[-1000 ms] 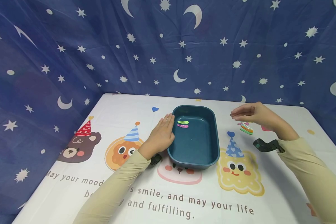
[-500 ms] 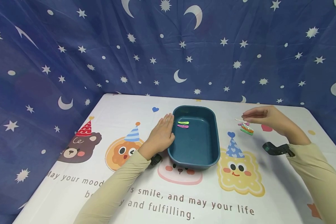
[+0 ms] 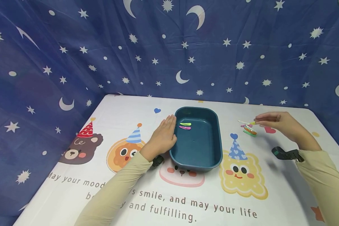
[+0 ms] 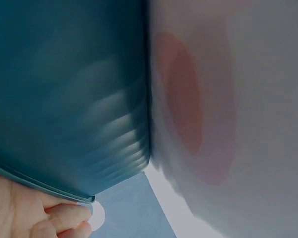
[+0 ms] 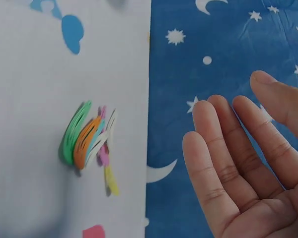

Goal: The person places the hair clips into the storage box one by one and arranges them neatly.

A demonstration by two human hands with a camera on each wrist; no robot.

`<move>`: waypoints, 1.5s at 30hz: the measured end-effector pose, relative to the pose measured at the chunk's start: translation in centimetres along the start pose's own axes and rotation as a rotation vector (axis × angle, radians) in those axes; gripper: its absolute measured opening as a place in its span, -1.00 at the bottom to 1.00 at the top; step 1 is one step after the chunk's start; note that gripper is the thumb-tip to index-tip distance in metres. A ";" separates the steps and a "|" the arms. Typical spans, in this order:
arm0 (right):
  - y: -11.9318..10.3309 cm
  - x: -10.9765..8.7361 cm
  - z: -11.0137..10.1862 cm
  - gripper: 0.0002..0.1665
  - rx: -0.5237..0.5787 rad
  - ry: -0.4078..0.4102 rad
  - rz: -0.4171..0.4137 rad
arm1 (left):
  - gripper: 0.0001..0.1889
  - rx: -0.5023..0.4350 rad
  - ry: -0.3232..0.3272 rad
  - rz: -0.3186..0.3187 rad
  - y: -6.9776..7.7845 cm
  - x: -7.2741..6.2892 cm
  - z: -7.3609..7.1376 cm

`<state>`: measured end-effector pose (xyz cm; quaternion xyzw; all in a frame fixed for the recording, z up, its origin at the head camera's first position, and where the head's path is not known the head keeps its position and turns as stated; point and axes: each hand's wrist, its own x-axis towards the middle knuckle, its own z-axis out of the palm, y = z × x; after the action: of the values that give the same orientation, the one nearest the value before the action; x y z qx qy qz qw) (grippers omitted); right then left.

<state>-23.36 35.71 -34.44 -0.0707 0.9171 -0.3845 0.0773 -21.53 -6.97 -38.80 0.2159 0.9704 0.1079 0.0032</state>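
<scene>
My left hand (image 3: pixel 162 136) lies with straight fingers along the left rim of a dark teal plastic basin (image 3: pixel 196 153). In the left wrist view its fingers (image 4: pixel 64 215) meet the rim from outside. A yellow-green hair clip (image 3: pixel 185 124) and a pink hair clip (image 3: pixel 185 128) lie side by side in the basin. My right hand (image 3: pixel 282 124) hovers just right of a small pile of hair clips on the table. The right wrist view shows its fingers extended and holding nothing. That pile has a green clip (image 5: pixel 76 134), an orange clip (image 5: pixel 87 141), a yellow clip (image 5: pixel 111 181), and white, blue and pink ones.
A white tablecloth (image 3: pixel 147 207) printed with cartoon figures and lettering covers the table. A dark blue curtain (image 3: pixel 158 47) with stars and moons hangs behind its far edge. The pile of clips is right of the basin, with a gap of tablecloth between.
My right hand has drawn right and slightly toward me, uncovering a white clip and then a yellow clip in the pile. My left hand and the basin stay put.
</scene>
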 end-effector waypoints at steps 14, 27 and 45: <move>2.3 0.0 0.2 -0.35 0.045 0.006 0.078 | -0.31 -0.017 0.002 0.005 0.1 -0.1 0.0; 3.5 0.4 0.5 -0.35 0.105 0.020 0.100 | -0.32 -0.018 -0.007 0.007 0.1 -0.1 -0.1; 5.7 1.1 2.2 -0.25 0.044 0.050 0.132 | -0.32 -0.024 -0.001 0.002 0.0 0.0 0.1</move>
<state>-24.41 37.92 -40.14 0.0016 0.9128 -0.4002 0.0810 -21.56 -6.97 -38.87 0.2169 0.9688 0.1194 0.0062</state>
